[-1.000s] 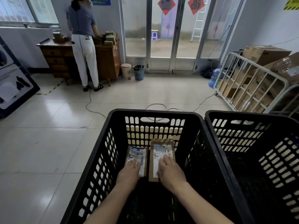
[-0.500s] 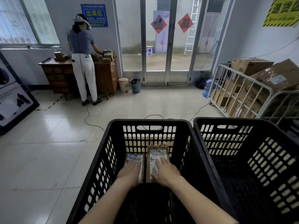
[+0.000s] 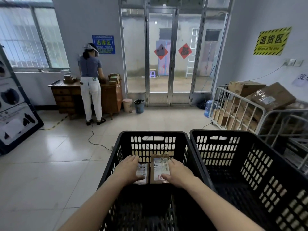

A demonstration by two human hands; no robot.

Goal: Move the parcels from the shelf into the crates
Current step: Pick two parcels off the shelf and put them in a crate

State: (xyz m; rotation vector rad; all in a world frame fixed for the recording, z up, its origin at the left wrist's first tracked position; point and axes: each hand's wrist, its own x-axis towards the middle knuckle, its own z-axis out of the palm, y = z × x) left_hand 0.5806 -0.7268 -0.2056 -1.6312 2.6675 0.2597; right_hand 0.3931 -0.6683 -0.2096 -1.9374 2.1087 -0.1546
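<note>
- Head view, the parcels: two flat brown parcels sit side by side inside the left crate (image 3: 120, 147), close to its far wall. The smaller parcel (image 3: 143, 170) is on the left and the larger parcel (image 3: 160, 165) touches it on the right. Both have their printed labels facing up, probably so they pack flat and stay readable. I cannot tell whether they rest on the crate floor or are held just above it.
- Head view, the hands: both forearms reach straight forward and down over the near rim.
  - The left hand (image 3: 127, 170) grips the smaller parcel, with its fingers down the outer edge and its thumb across the near corner.
  - The right hand (image 3: 179, 172) grips the larger parcel in the mirrored way, thumb on the label and fingers round the right edge.
  - Holding by the outer edges looks meant to keep the pair pressed neatly together.
- Head view, the surroundings: the right crate (image 3: 233, 135) stands against the left one, and no parcel shows in it. No shelf is in view. Further off, a person (image 3: 90, 80) stands at a wooden desk (image 3: 66, 95), and a metal cage (image 3: 221, 92) holds cardboard boxes (image 3: 273, 97).
</note>
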